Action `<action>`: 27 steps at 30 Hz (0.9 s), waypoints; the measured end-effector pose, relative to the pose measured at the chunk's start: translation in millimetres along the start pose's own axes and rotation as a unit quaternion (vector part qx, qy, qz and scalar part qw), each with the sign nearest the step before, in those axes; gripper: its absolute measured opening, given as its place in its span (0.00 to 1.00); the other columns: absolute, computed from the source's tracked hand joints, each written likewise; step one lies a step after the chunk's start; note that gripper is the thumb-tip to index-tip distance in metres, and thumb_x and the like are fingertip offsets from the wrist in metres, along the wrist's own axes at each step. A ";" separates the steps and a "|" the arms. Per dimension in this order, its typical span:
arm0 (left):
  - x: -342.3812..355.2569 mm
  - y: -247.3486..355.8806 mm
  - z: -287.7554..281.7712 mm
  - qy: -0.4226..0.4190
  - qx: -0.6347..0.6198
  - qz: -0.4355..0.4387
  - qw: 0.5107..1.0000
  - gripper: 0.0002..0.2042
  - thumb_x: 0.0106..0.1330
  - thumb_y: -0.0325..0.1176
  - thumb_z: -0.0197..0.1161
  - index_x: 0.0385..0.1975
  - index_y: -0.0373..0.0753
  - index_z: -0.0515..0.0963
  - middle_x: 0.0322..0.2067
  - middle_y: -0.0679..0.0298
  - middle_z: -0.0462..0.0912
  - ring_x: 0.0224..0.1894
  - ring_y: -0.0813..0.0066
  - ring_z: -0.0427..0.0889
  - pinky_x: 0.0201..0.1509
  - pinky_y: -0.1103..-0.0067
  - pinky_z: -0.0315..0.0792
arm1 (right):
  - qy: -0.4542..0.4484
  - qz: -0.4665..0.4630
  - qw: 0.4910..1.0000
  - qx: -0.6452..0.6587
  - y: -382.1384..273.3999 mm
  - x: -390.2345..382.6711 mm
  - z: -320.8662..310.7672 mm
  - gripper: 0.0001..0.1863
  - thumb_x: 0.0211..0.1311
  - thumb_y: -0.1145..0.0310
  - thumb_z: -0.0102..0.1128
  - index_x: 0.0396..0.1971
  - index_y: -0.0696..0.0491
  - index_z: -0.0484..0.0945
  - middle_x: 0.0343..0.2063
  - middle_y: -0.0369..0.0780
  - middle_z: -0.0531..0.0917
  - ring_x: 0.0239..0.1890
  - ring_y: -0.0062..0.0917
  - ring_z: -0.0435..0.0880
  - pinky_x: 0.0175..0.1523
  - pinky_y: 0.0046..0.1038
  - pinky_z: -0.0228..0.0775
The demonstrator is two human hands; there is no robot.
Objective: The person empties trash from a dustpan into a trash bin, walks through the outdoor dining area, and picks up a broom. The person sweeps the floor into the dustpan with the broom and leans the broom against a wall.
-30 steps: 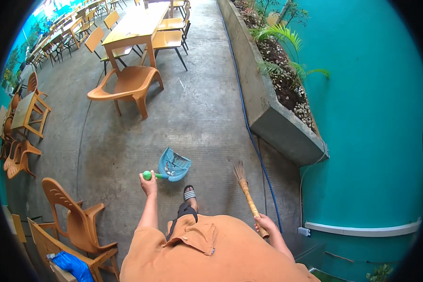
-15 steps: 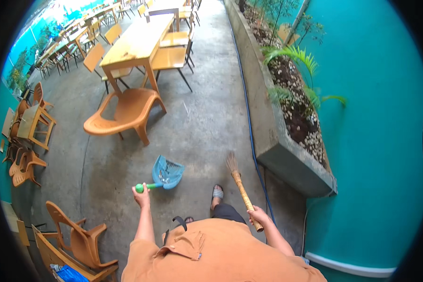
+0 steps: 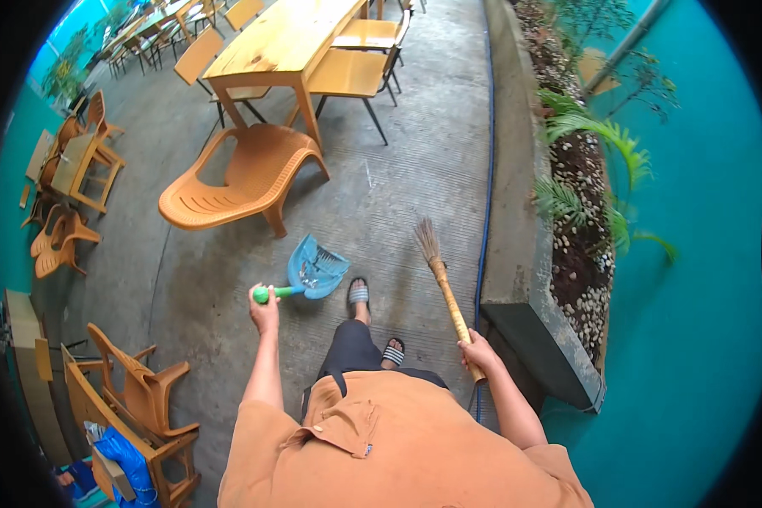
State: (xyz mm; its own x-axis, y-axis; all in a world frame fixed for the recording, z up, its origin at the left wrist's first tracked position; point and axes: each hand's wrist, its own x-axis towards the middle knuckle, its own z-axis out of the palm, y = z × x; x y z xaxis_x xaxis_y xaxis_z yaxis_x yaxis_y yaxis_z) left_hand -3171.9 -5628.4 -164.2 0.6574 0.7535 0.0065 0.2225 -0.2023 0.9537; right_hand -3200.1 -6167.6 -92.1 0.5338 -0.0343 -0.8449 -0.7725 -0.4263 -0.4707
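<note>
blue dustpan (image 3: 317, 267), green handle, held out low over the grey concrete floor (image 3: 415, 169) in the left hand (image 3: 265, 310), fingers closed round the handle end; broom (image 3: 445, 288), pale wooden stick, bristles up and forward, gripped near its lower end in the right hand (image 3: 481, 354); two sandalled feet between them; orange plastic chair (image 3: 241, 178) ahead of the dustpan; wooden table (image 3: 284, 42) beyond it; concrete planter (image 3: 516, 212) with ferns just right of the broom.

blue dustpan (image 3: 316, 267) with green handle (image 3: 273, 294), tan straw broom (image 3: 442, 278), orange plastic chair (image 3: 244, 179), striped sandals (image 3: 359, 294).
</note>
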 end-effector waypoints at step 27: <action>307.9 8.8 292.9 -0.068 0.161 -0.050 0.983 0.18 0.59 0.42 0.70 0.42 0.38 0.76 0.38 0.51 0.83 0.42 0.52 0.83 0.45 0.67 0.75 | 0.067 -0.023 0.889 -0.452 -469.4 379.3 30.7 0.37 0.62 0.62 0.51 0.71 0.49 0.53 0.32 0.48 0.86 0.25 0.33 0.86 0.37 0.33 0.79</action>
State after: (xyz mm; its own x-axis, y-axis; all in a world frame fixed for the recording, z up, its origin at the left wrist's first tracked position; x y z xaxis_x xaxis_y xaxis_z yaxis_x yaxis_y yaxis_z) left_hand -2756.7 -5581.3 -241.9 0.7062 0.6931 -0.1442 0.4935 -0.3359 0.8023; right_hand -2645.6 -5952.8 -199.4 0.6408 -0.0797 -0.7636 -0.1891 -0.9803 -0.0563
